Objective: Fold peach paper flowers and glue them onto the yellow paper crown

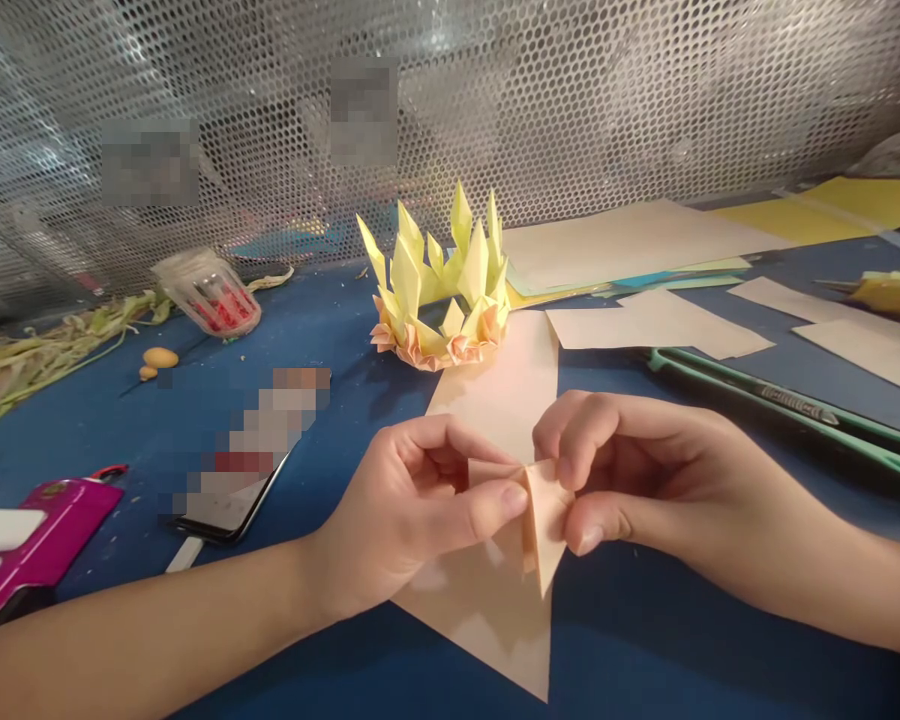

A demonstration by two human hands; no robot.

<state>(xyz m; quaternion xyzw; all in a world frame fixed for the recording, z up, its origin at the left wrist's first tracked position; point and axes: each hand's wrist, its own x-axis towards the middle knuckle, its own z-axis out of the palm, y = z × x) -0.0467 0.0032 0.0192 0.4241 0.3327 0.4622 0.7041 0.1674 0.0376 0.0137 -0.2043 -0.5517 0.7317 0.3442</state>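
Between my two hands is a small folded piece of peach paper (pixel 546 525), its pointed end facing down. My left hand (pixel 427 500) pinches its left part between thumb and fingers. On the right edge, my right hand (pixel 630 475) grips it with thumb and fingertips. Beneath them lies a larger peach sheet (pixel 487 625) on the blue table (pixel 360 650). Just beyond the hands stands a ring of folded paper (pixel 439 290), with tall yellow points and peach folds around its base.
Phone (pixel 247 460) and magenta object (pixel 67 530) lie left, near a tipped jar (pixel 210 295) with red bits. Peach strips (pixel 660 320), a green-edged cutter (pixel 787 400) and yellow paper (pixel 832 210) are right. Perforated metal (pixel 570 110) rises behind.
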